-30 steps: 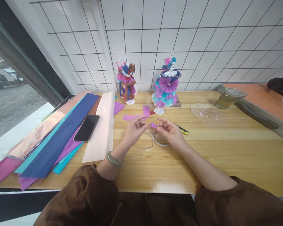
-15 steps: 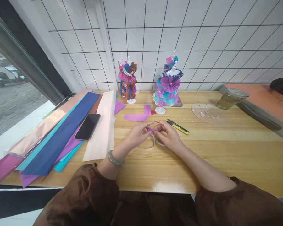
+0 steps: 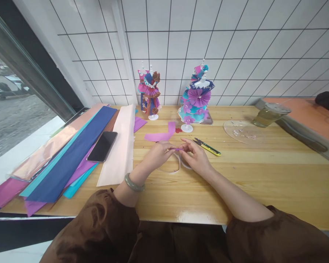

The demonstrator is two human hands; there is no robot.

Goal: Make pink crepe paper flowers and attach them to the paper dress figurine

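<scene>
Between my fingertips is a small piece of purple paper (image 3: 178,149). My left hand (image 3: 160,153) pinches its left side, and a green bangle (image 3: 133,182) circles that wrist. My right hand (image 3: 194,155) pinches the other side, with its index finger arched above. A thin white ribbon (image 3: 178,166) curls on the table beneath both hands. Just beyond them lie strips of purple crepe paper (image 3: 159,137) and a small red paper flower (image 3: 178,130). Yellow and black thread snips (image 3: 208,147) lie beside my right hand.
Paper-dressed mini mannequins (image 3: 150,91) and another dressed group (image 3: 199,96) stand by the tiled wall. At left are stacked crepe sheets (image 3: 71,153), a phone (image 3: 102,147) and pale pink paper (image 3: 117,149). A clear plate of beads (image 3: 242,132) and a drink cup (image 3: 271,115) sit right.
The fingers of my left hand have straightened slightly and come closer together on the purple paper. My right index finger has lifted a little. The surrounding objects stay in place.
</scene>
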